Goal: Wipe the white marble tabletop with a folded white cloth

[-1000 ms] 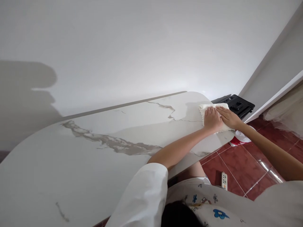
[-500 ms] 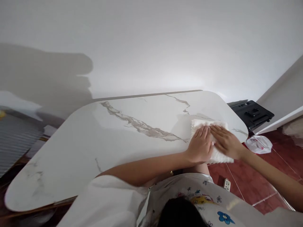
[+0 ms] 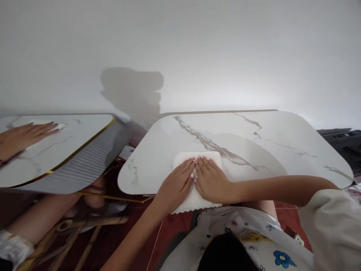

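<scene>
A white cloth (image 3: 194, 199) with a scalloped front edge lies on the white marble-patterned tabletop (image 3: 152, 150) and hangs over its near edge. My left hand (image 3: 175, 184) rests flat on the cloth, fingers stretched out and angled to the right. Beside it, my right hand (image 3: 212, 180) also presses flat on the cloth. The fingertips of both hands meet near the cloth's middle, and the thumbs are close together. Part of the cloth is hidden beneath my hands.
At left is a second marbled table (image 3: 76, 139) with a gold rim and ribbed grey side. Another person's hand (image 3: 36, 131) lies on a white cloth there. Below are bamboo-like poles (image 3: 96, 221). A black case-like object (image 3: 345, 145) stands at right, and a wall (image 3: 211, 49) behind.
My hands and the cloth have moved from the tabletop's right end to its left-centre part. The view has shifted left, bringing the second table and the other person's hand into sight.
</scene>
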Available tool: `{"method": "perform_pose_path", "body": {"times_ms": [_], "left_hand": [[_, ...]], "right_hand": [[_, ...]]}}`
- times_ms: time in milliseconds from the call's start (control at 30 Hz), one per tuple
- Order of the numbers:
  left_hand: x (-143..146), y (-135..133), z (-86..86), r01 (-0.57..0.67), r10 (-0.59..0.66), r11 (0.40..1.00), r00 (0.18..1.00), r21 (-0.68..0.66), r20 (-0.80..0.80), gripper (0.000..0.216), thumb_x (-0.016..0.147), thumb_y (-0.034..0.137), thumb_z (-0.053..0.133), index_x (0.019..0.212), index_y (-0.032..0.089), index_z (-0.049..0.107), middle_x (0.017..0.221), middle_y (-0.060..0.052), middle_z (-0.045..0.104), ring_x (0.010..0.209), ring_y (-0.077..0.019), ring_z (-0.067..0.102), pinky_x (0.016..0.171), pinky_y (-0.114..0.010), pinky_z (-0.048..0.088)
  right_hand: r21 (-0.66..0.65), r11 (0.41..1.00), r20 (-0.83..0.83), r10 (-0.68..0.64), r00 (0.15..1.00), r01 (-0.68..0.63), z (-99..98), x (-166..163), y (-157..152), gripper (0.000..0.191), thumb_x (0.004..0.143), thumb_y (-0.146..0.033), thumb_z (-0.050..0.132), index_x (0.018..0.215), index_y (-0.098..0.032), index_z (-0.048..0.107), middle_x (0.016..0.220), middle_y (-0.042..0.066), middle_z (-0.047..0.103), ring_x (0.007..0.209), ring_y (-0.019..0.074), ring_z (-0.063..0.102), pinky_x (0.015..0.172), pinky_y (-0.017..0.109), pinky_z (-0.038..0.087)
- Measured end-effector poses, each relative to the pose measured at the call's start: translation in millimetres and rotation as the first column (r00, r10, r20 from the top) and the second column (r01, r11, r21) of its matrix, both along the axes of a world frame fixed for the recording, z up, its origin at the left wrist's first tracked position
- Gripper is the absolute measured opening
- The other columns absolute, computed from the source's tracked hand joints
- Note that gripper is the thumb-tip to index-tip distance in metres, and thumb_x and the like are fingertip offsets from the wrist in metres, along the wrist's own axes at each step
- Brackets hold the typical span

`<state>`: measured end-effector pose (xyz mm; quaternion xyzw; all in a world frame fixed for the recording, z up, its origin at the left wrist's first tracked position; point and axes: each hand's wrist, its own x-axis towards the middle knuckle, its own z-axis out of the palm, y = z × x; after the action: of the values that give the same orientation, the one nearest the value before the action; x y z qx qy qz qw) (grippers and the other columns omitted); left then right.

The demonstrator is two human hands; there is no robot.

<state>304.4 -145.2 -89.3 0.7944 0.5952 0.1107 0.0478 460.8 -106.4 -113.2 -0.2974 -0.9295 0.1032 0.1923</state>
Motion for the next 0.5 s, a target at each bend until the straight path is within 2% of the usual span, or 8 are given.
{"method": "perform_pose_path", "body": {"times_ms": [133, 233, 367, 500], "left_hand": [[-52, -7, -2.4, -0.199, 0.198, 0.980, 0.980, 0.025, 0.039, 0.054, 0.088, 0.032, 0.021, 0.131, 0.014, 0.049, 0.139, -0.006, 0.047, 0.130, -0.0178, 0.041, 0.112, -0.037, 0.030], [-89, -8, -3.5, -0.296, 0.287, 0.954, 0.948, 0.044, 0.139, 0.053, 0.087, 0.036, 0.024, 0.127, 0.017, 0.053, 0.136, -0.005, 0.051, 0.128, -0.0172, 0.043, 0.111, -0.035, 0.031], [-139, -3, -5.3, -0.365, 0.335, 0.927, 0.909, 0.088, 0.248, 0.049, 0.086, 0.039, 0.029, 0.122, 0.020, 0.057, 0.132, -0.002, 0.055, 0.125, -0.0171, 0.047, 0.110, -0.034, 0.032], [-188, 18, -10.2, -0.365, 0.325, 0.922, 0.910, 0.126, 0.258, 0.050, 0.084, 0.043, 0.033, 0.118, 0.018, 0.060, 0.130, -0.006, 0.056, 0.122, -0.0215, 0.050, 0.109, -0.038, 0.034]], "right_hand": [[0.061, 0.997, -0.008, 0.053, 0.999, -0.052, 2.7, -67, -1, 0.057, 0.086, -0.030, 0.039, 0.134, -0.001, 0.043, 0.141, 0.019, 0.040, 0.133, 0.0337, 0.031, 0.110, 0.052, 0.024], [0.126, 0.989, 0.017, 0.077, 0.997, -0.078, 3.4, -111, 1, 0.055, 0.086, -0.029, 0.038, 0.131, 0.002, 0.046, 0.138, 0.021, 0.044, 0.130, 0.0344, 0.036, 0.108, 0.050, 0.025], [0.186, 0.979, 0.041, 0.072, 0.997, -0.078, 4.4, -162, 11, 0.054, 0.088, -0.031, 0.037, 0.129, 0.002, 0.048, 0.135, 0.022, 0.047, 0.127, 0.0356, 0.040, 0.106, 0.053, 0.025], [0.173, 0.982, 0.008, 0.077, 0.997, -0.078, 8.6, -203, 30, 0.054, 0.090, -0.030, 0.039, 0.129, 0.007, 0.045, 0.135, 0.025, 0.045, 0.126, 0.0326, 0.041, 0.106, 0.046, 0.027]]}}
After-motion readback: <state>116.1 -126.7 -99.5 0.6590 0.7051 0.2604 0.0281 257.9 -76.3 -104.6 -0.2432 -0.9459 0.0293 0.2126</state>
